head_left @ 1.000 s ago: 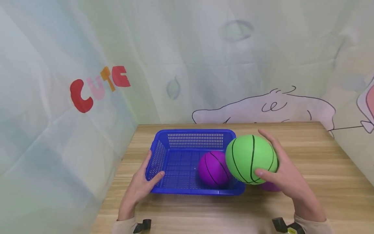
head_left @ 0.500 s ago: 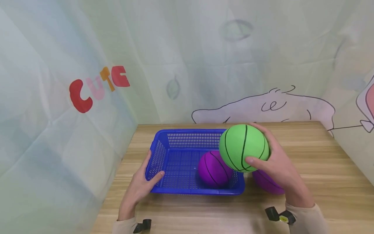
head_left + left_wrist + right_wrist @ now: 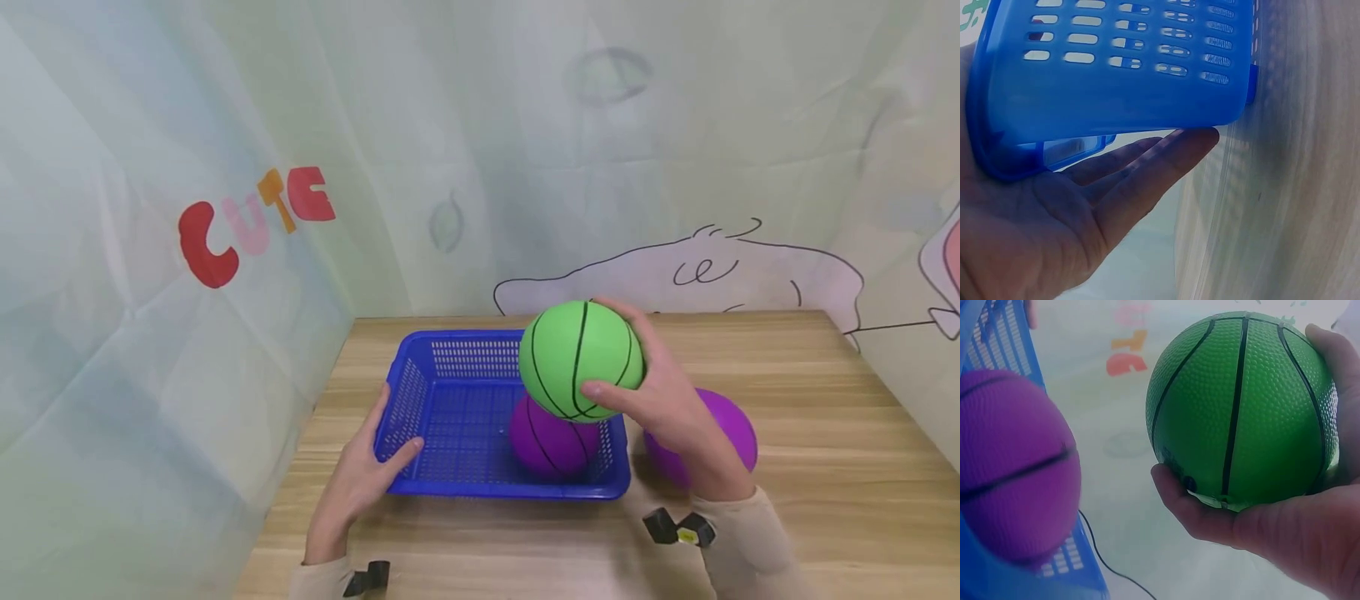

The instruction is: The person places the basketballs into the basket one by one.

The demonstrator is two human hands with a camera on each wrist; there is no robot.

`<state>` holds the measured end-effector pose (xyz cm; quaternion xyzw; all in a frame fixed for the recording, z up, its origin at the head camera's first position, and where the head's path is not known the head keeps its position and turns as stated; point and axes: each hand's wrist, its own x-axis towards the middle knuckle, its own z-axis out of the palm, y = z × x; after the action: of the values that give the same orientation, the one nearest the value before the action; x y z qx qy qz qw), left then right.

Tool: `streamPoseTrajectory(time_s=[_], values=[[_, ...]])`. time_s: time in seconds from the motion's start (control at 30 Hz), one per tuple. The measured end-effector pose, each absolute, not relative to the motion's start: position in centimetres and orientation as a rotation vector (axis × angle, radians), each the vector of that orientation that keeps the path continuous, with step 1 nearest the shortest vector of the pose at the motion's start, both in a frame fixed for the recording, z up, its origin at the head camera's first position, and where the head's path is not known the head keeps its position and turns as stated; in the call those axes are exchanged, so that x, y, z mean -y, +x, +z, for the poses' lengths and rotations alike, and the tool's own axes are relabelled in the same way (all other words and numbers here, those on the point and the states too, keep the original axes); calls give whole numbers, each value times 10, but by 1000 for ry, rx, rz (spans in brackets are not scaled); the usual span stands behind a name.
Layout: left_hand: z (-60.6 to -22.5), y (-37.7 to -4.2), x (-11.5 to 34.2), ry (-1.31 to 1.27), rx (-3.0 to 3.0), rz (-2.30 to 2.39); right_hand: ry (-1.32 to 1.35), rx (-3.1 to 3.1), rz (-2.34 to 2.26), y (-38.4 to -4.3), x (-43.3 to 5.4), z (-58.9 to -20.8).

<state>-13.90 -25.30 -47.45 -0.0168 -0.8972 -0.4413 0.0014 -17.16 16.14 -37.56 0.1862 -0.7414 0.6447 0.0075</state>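
My right hand holds a green toy basketball with black lines, its thumb on the near side and fingers behind. The ball is above the right part of a blue plastic basket. Inside that basket, at the right, sits a purple ball, partly hidden by the green one. My left hand grips the basket's left end, thumb over the rim. From the left wrist view, the fingers lie along the basket's outer side. The right wrist view shows the green ball apart from the purple ball.
Another purple ball rests on the wooden table right of the basket, partly behind my right forearm. A printed cloth stands along the table's back and left sides.
My right hand has carried the green ball leftward and slightly up, from the basket's right edge to over it. More of the purple ball on the table shows. My left hand stays put.
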Motion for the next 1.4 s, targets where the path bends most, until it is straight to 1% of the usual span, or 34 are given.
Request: streamPoseTrajectory(time_s=[0.83,1.17,1.4], values=[[-475,-139,254,-53,2804,-1368,740,2287,2153,-188,-75,-375],[-475,-139,253,-58,2795,-1365,787,2328,2117,-190,-54,-373],[-475,-138,253,-68,2784,-1372,765,2349,2119,-191,-45,-373]])
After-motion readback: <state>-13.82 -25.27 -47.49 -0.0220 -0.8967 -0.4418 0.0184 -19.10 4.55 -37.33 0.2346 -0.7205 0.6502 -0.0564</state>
